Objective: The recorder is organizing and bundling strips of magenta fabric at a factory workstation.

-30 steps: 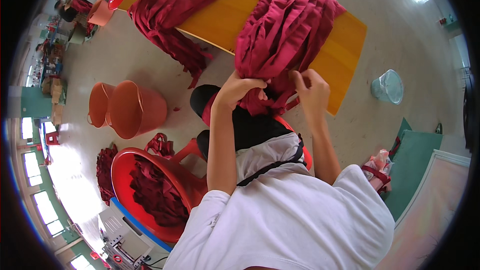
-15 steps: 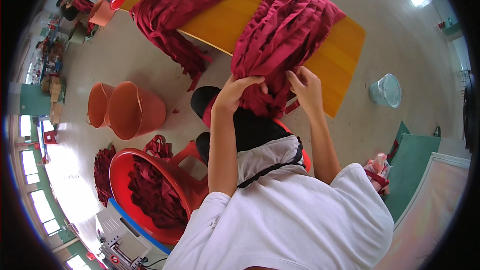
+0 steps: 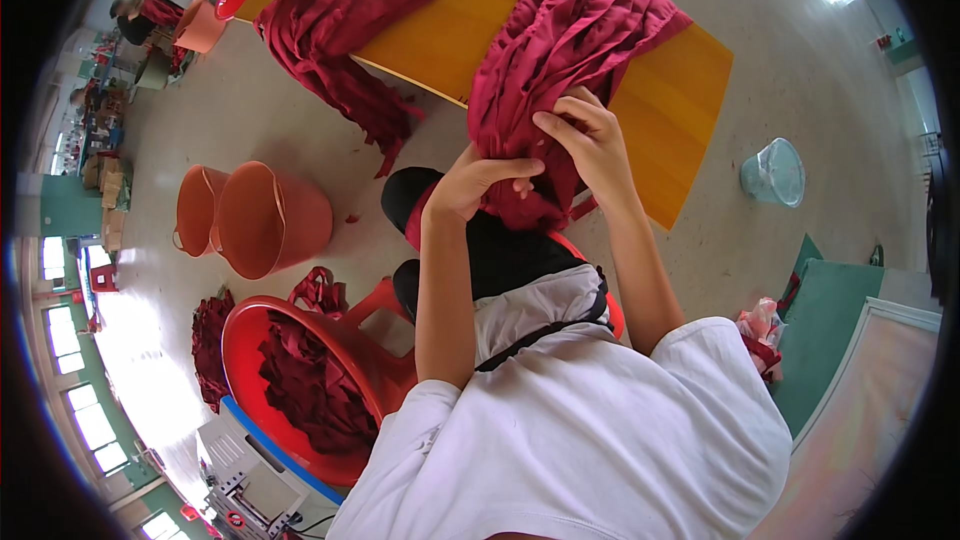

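Observation:
A bundle of dark red fabric strips (image 3: pixel 560 50) lies across the yellow table (image 3: pixel 680 110) and hangs over its near edge toward my lap. My left hand (image 3: pixel 470 183) is closed round the hanging part of the bundle, thumb laid across the front. A little higher and to the right, my right hand (image 3: pixel 585 135) pinches at the fabric with thumb and forefinger; any single strip between the fingertips is too small to make out. Further left on the table, a second heap of red fabric (image 3: pixel 350 50) droops over the edge.
A red plastic tub (image 3: pixel 240 370) holding red fabric tilts at my lower left, beside more fabric (image 3: pixel 210 340) on the floor. Two orange buckets (image 3: pixel 275 220) stand left. A clear bin (image 3: pixel 773 175) is on the right, and a green panel (image 3: pixel 825 330) at lower right.
My right hand has moved up and slightly left, onto the front of the bundle. My left hand keeps its hold with little movement.

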{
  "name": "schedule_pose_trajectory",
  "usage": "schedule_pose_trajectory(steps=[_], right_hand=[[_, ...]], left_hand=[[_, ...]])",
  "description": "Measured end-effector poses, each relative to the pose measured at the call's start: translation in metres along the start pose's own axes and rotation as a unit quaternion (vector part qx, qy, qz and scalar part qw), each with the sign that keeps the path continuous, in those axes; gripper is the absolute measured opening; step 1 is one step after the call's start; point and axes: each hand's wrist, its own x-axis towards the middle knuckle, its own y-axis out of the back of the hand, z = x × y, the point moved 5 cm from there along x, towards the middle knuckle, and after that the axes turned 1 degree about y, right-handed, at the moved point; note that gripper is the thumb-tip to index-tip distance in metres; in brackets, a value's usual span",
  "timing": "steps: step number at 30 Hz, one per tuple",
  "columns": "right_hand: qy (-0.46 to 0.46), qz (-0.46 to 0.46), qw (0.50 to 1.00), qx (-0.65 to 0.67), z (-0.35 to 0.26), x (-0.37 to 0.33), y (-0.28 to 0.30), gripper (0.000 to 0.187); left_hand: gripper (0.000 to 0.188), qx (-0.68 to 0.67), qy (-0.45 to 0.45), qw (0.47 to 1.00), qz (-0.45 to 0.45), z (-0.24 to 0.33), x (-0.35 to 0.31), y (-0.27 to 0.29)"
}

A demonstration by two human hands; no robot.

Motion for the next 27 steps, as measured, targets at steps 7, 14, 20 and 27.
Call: schedule_pose_trajectory(steps=[7,14,20,27], right_hand=[[-0.172,0.089,0.978,0.077,0.027,-0.023,0.026,0.032],[-0.104,0.109,0.969,-0.198,0.018,-0.042,0.003,0.033],[-0.046,0.085,0.912,-0.398,0.018,-0.030,-0.025,0.033],[-0.011,0.109,0.946,-0.306,0.030,-0.029,-0.021,0.024]], left_hand=[[0.012,-0.079,-0.009,0.996,0.047,-0.001,0.001,0.021],[0.019,-0.118,0.001,0.992,0.055,0.001,0.004,0.024],[0.016,-0.114,-0.013,0.991,0.073,-0.002,0.001,0.022],[0.014,-0.119,-0.029,0.989,0.087,-0.004,0.001,0.019]])
